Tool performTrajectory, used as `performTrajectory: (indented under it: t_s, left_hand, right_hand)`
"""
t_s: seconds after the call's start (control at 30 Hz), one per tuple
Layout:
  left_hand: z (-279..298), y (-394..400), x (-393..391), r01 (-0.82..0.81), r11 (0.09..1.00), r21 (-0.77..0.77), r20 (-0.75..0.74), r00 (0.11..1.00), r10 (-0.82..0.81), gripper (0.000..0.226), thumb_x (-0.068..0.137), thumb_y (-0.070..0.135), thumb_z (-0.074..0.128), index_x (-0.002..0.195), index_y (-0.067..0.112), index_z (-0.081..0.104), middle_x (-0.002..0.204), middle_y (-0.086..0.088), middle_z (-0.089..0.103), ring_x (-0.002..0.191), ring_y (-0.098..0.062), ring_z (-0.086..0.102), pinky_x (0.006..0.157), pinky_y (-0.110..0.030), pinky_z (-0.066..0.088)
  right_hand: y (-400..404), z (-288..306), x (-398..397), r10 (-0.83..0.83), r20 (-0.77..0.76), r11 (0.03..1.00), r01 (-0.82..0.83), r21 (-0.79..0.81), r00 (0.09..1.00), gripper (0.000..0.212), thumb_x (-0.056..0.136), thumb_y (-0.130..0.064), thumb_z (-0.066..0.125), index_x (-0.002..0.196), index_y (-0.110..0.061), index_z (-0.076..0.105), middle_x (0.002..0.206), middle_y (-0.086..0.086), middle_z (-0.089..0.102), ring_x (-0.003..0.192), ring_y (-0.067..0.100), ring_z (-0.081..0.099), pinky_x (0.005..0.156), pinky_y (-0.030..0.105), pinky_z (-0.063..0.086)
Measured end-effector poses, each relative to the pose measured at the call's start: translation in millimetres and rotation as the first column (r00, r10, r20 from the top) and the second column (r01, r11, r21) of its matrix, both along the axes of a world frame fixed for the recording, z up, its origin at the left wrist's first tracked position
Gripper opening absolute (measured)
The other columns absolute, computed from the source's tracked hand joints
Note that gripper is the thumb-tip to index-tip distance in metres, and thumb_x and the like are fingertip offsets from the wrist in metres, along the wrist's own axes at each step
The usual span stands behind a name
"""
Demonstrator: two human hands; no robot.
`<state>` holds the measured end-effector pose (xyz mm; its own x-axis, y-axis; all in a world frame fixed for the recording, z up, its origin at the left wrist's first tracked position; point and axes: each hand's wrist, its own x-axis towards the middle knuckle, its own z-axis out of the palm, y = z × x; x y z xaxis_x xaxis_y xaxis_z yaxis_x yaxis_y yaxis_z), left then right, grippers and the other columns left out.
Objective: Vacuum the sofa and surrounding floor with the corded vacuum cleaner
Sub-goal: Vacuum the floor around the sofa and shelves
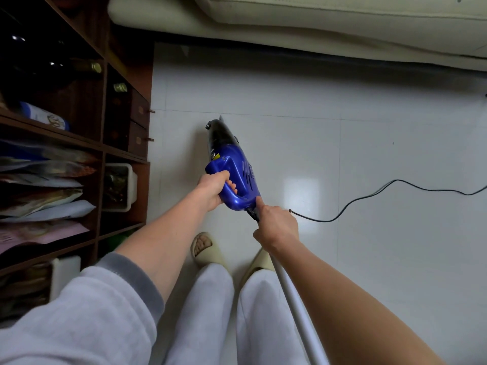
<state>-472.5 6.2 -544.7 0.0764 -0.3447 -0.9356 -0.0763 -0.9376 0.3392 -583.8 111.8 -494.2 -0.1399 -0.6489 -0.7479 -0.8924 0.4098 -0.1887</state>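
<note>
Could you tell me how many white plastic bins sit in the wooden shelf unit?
2: one white bin in the middle right compartment, another white bin in the lowest compartment, partly cut off. Others may be hidden.

Floor: glossy white tiles. On it: black cord trailing right; two slippered feet; sofa, seemingly resting along far edge.
</note>
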Motion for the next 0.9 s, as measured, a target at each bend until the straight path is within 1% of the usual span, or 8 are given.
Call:
performTrajectory:
  t_s: [0.07, 0.17, 0.33, 0.77, 0.9]
  left_hand:
    - [-1, -1, 10, -0.031, 1.000, 0.000, 0.001, 1.000, 0.031, 0.009, 0.088, 0.002, 0.050, 0.080, 0.005, 0.054, 0.067, -0.006, 0.054, 0.059, -0.017, 0.055, 0.059, -0.029, 0.050]
    - [-3, -1, 25, -0.103, 0.995, -0.004, -0.014, 0.995, 0.103, 0.014, 0.087, 0.000, 0.048, 0.075, 0.005, 0.051, 0.062, -0.006, 0.049, 0.054, -0.017, 0.051, 0.057, -0.029, 0.048]
    - [-4, -8, 50, -0.157, 0.988, -0.011, -0.024, 0.987, 0.156, 0.015, 0.086, -0.002, 0.046, 0.073, 0.004, 0.050, 0.060, -0.006, 0.047, 0.052, -0.017, 0.049, 0.055, -0.029, 0.047]
    - [-6, -12, 109, -0.276, 0.961, -0.004, -0.010, 0.961, 0.276, 0.018, 0.085, -0.001, 0.044, 0.069, 0.006, 0.048, 0.060, -0.006, 0.046, 0.052, -0.017, 0.048, 0.053, -0.028, 0.046]
    - [-4, -8, 122, -0.309, 0.951, 0.011, -0.012, 0.951, 0.310, 0.017, 0.083, -0.001, 0.045, 0.068, 0.007, 0.049, 0.060, -0.006, 0.047, 0.051, -0.017, 0.049, 0.053, -0.029, 0.047]
  right_hand:
    - [-3, 1, 8, 0.030, 0.001, 1.000, -0.030, -0.009, 1.000, 0.060, 0.081, -0.002, 0.051, 0.135, -0.019, 0.033, 0.085, 0.004, 0.048, 0.076, 0.028, 0.047, 0.060, 0.032, 0.038]
    - [-9, 2, 20, 0.078, -0.004, 0.997, -0.078, -0.017, 0.997, 0.056, 0.082, -0.002, 0.050, 0.134, -0.017, 0.033, 0.086, 0.005, 0.047, 0.082, 0.031, 0.054, 0.061, 0.033, 0.037]
    - [-20, 4, 41, 0.131, -0.012, 0.991, -0.131, -0.029, 0.991, 0.050, 0.083, -0.003, 0.050, 0.129, -0.016, 0.036, 0.084, 0.005, 0.047, 0.074, 0.027, 0.046, 0.061, 0.033, 0.037]
    - [-43, 9, 88, 0.264, 0.005, 0.964, -0.263, -0.029, 0.965, 0.047, 0.085, -0.002, 0.048, 0.129, -0.016, 0.037, 0.084, 0.005, 0.048, 0.073, 0.028, 0.046, 0.061, 0.032, 0.037]
    - [-43, 12, 97, 0.298, -0.002, 0.954, -0.298, -0.042, 0.954, 0.052, 0.086, -0.002, 0.047, 0.133, -0.017, 0.034, 0.083, 0.005, 0.049, 0.072, 0.028, 0.046, 0.060, 0.033, 0.037]
